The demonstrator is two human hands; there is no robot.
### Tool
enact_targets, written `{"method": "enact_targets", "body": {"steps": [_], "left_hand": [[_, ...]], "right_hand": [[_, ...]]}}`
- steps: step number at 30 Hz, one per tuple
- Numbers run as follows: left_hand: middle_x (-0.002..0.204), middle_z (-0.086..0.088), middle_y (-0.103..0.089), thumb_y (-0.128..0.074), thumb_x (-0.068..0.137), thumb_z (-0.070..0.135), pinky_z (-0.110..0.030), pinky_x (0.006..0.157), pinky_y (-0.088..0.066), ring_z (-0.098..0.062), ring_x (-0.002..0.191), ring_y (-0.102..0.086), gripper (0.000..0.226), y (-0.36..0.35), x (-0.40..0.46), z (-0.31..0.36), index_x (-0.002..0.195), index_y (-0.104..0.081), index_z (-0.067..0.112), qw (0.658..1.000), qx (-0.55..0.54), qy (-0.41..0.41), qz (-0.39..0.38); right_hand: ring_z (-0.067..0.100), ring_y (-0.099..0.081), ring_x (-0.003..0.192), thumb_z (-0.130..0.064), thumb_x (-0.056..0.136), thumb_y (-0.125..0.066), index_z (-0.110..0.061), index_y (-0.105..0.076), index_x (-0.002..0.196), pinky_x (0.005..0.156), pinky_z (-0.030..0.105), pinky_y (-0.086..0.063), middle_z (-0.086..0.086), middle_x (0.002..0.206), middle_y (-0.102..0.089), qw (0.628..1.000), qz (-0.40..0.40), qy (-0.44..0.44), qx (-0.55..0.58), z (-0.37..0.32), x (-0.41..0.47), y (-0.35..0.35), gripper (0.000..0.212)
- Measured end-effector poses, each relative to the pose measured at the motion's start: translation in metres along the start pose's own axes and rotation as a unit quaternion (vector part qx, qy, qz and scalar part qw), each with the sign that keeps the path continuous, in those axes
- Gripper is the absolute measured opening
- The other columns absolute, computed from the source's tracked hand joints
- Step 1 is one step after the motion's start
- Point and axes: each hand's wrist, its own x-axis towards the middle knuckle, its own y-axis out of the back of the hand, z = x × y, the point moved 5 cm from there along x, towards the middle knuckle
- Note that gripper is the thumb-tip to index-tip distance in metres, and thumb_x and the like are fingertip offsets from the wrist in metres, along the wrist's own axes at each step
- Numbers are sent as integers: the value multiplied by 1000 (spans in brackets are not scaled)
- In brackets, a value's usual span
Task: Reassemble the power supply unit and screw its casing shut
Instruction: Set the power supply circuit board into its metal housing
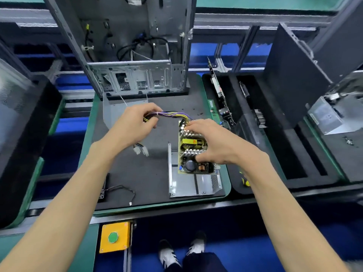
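Head view: no legible writing on circuit board (193, 143) or casing (194, 183)

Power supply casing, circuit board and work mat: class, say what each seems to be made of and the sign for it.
Power supply casing: seemingly thin sheet metal, dull silver, with folded edges and a perforated wall. Circuit board: yellowish, probably laminate, carrying finned silvery heatsinks. Work mat: dark grey, matte, likely rubber or foam.
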Motion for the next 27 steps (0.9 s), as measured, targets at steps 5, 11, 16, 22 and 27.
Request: {"method": "enact_targets", "body": {"steps": [5,11,16,22,27], "left_hand": [[73,10,-70,-55,95,5,-32,60,-45,-23,65,-57,26,-26,6,-20,102,-68,26,999,4,17,-44],[72,10,-71,-54,90,2,-43,78,-55,-24,76,-65,33,-38,2,-47,92,-65,34,996,26,49,-63],[71,11,-71,-54,88,0,-36,68,-50,-14,66,-59,37,-43,5,-64,89,-64,36,995,20,62,-70],[73,12,-70,-52,90,3,-35,69,-50,-16,66,-58,33,-45,11,-76,89,-65,33,994,26,92,-61],[75,10,-70,-53,89,4,-41,77,-54,-22,74,-61,32,-49,14,-81,84,-66,33,991,44,105,-76]], "right_hand": [[18,-35,134,-27,78,-83,-22,-45,149,110,43,-41,-2,149,-45,997,-56,-24,-54,3,-2,-16,81],[23,-41,117,-33,73,-85,-18,-57,129,87,48,-53,3,122,-50,988,-107,-24,-108,-8,15,-39,64],[25,-42,119,-27,74,-82,-14,-57,132,87,45,-54,5,125,-50,982,-125,-27,-141,-8,31,-55,64],[28,-38,126,-18,83,-73,-8,-49,138,91,40,-46,9,138,-48,985,-113,-20,-130,-3,42,-70,60],[28,-38,129,-12,84,-72,-7,-48,135,95,40,-45,8,142,-47,986,-113,-21,-124,3,44,-82,57]]}}
